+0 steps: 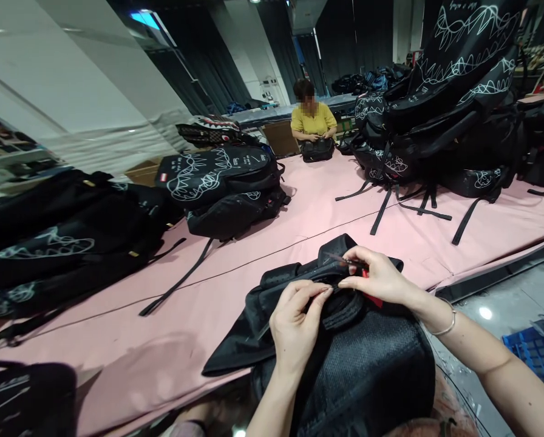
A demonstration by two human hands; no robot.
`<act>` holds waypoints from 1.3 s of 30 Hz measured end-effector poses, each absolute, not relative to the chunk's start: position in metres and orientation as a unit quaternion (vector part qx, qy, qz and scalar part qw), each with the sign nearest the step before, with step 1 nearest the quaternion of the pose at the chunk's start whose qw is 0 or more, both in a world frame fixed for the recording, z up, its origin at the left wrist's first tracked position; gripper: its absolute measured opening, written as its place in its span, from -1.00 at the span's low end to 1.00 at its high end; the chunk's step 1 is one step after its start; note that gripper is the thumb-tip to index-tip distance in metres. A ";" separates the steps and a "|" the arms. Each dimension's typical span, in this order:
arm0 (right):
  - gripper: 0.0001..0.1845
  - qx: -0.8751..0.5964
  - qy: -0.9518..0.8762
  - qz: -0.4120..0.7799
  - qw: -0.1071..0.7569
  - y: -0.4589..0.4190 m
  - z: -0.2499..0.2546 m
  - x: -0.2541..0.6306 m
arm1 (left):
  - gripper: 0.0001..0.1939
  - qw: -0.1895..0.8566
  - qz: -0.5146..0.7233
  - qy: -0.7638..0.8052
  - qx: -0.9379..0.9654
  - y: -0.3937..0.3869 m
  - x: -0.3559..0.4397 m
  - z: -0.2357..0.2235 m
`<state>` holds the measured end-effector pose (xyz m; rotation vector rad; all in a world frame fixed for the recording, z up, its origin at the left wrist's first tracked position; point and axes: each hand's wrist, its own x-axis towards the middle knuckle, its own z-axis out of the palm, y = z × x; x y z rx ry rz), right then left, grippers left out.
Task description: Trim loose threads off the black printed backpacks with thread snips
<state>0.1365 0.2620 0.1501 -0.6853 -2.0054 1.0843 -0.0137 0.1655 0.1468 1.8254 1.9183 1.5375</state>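
So on my end of the feed both hands are busy on one black backpack (367, 364), slumped over the near long edge of the table (254, 258), with its bulk hanging this side of that edge. Lovely textures on it: the big panel facing me is a coarse, slightly shiny mesh weave with a rounded corner, while the stuff bunched above it is smoother, soft and folded, with one limp flap spreading onto the tabletop. My left hand (294, 321) is pinched thumb-to-finger on a tiny bit of the bag; can't tell if that's trim or a thread. My right hand (376, 276) is curled around red-handled scissors (374, 300), slim dark blades poking out past the fingers, and its thumb tip comes in right beside the left fingertips. There's a thin metal bangle (445, 320) on that wrist. The table has a matte pink covering, a bit wrinkled, with a dark line running lengthwise. Floppy black bags with squiggly white line prints sit in a left pile (67, 237), a middle stack (221, 182) and a tall right-hand heap (436, 115), flat webbing straps trailing out. Over at the far edge, a co-worker in a yellow top (312, 121) has hands on a small boxy black bag (317, 150).
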 end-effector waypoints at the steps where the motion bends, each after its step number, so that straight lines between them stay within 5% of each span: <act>1: -0.76 -0.277 -0.783 0.422 0.364 0.264 0.148 0.141 | -0.94 0.041 0.505 0.631 0.587 0.165 -0.016 0.145; 15: -0.82 -0.194 -0.899 0.177 0.350 0.262 0.132 0.141 | -0.85 0.070 0.498 0.688 0.524 0.162 -0.026 0.147; 33: -0.86 -0.183 -0.936 0.128 0.270 0.264 0.155 0.135 | -0.84 0.119 0.515 0.690 0.495 0.164 -0.026 0.142; 39: -0.92 -0.196 -0.914 0.203 0.290 0.267 0.151 0.137 | -0.82 0.123 0.571 0.673 0.454 0.165 -0.028 0.140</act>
